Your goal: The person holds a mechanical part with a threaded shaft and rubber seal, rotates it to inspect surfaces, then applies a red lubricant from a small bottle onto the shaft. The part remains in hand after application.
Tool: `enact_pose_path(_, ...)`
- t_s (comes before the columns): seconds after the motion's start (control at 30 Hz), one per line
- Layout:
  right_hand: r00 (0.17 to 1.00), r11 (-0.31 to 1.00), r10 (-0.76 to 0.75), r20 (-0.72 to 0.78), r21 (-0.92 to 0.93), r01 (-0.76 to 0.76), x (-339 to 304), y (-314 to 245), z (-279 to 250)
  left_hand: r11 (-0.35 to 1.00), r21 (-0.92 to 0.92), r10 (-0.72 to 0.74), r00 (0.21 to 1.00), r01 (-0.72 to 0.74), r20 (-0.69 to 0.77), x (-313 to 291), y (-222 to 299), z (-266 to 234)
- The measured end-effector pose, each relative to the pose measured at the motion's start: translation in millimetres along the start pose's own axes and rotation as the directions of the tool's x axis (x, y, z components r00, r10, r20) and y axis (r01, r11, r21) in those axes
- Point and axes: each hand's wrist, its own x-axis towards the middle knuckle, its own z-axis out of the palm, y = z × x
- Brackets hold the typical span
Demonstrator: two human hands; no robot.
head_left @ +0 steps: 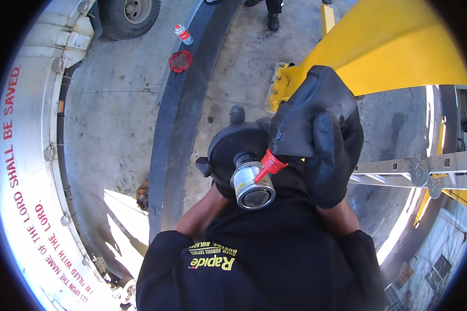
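Both my hands wear black gloves. My left hand [237,115] is closed around a black round disc [224,150] in front of my chest, its fingers spread along the rim. From the disc a dark threaded neck leads to a silver metal cylinder [252,185], whose round end faces up toward me. My right hand [332,147] grips a black squeeze bottle [308,116], tipped downward. The bottle's red pointed nozzle [270,165] overlaps the cylinder's side; whether it touches cannot be told. Much of my left palm is hidden behind the disc.
A spray can [183,34] and a red round dish [180,61] rest on a long dark ramp [184,109]. A white truck [31,129] stands at left, a yellow post [389,46] at right beside a metal ladder [399,168]. Another person's legs [273,13] show at the top.
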Motion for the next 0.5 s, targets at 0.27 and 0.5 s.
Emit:
enact_pose_path(0.27,0.992,0.998,-0.006,0.123,-0.054,0.013,4.6,0.0,-22.7,0.999,0.032,0.004,1.0,-0.004,0.01,4.3,2.5,11.7)
enact_pose_path(0.5,0.975,0.984,-0.177,0.137,0.058,0.171,14.9,-10.4,-8.6,0.996,0.088,0.015,0.999,-0.018,0.041,12.5,2.0,24.5)
